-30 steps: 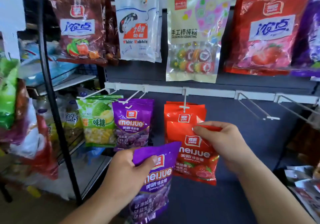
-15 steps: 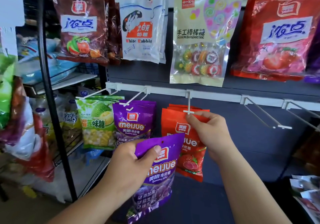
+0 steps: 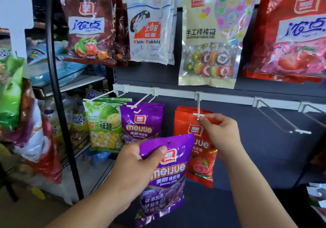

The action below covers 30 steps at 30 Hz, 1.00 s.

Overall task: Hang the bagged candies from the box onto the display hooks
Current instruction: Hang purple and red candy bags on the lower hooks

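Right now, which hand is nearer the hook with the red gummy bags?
Right. The right hand pinches the front red bag at the tip of the hook; the left hand is lower left, gripping a purple bag.

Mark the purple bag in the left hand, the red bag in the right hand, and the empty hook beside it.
purple bag (image 3: 169,172): head view, on its white meijue lettering.
red bag (image 3: 201,165): head view, on its strawberry picture.
empty hook (image 3: 303,132): head view, on its white front tip.
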Tool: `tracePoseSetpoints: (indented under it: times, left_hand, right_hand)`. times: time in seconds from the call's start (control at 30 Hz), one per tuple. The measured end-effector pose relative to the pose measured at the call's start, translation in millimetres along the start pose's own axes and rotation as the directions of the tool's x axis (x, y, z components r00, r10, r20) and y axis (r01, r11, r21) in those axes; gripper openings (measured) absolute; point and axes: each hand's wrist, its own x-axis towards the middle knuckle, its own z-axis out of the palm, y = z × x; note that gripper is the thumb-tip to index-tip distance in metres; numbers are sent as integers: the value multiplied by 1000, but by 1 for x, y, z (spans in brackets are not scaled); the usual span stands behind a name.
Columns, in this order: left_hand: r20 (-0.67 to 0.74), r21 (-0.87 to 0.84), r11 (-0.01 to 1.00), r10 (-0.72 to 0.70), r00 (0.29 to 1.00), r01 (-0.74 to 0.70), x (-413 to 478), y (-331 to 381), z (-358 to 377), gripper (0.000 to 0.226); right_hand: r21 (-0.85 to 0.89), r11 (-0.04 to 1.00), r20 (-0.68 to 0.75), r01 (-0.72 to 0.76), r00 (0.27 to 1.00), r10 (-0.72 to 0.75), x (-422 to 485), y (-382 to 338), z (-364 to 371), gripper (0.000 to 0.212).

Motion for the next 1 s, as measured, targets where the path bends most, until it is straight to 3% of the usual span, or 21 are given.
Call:
tracePoseSetpoints:
  times: [0.13,0.23,0.33,0.47,0.57,0.63,0.7,0.83,1.0]
  left_hand:
    - [12,-41,996,-74,997,74,2,-1,-9,16]
    - [-6,-54,995,-86,996,86,2,-1,-17,19]
    - [-39,-59,994,-98,994,96,1,-1,-27,17]
    - [-55,-53,993,-108,993,105,2,-1,-43,20]
    - [-50,-60,993,-106,993,103,3,0,-59,22]
    - [-26,-73,992,-105,994,103,3,0,-66,22]
    - [-10,-77,993,-95,995,94,1,1,-69,23]
    - [-28,-67,997,-49,998,47,5,3,-72,17]
    - [-118,4,1000,-9,993,9,32,0,-78,12]
  right_hand:
    - [-265,961,-142,73,983,-114,3,2,-1,16]
    - [-548,831,-249,98,929,-274,-3,-1,-4,27]
    - [-658,723,-239,213,851,-468,-16,-7,-5,22]
    - [-503,819,-71,278,931,-359,-50,-3,15,27]
    - [-294,909,184,296,951,-250,-80,1,45,35]
    - [-61,992,382,107,921,-76,-91,-4,61,28]
    - [75,994,497,-81,867,33,-96,-9,68,23]
    - [137,978,448,-157,890,81,-99,-10,78,18]
    - [131,986,475,-107,879,32,-94,-9,93,21]
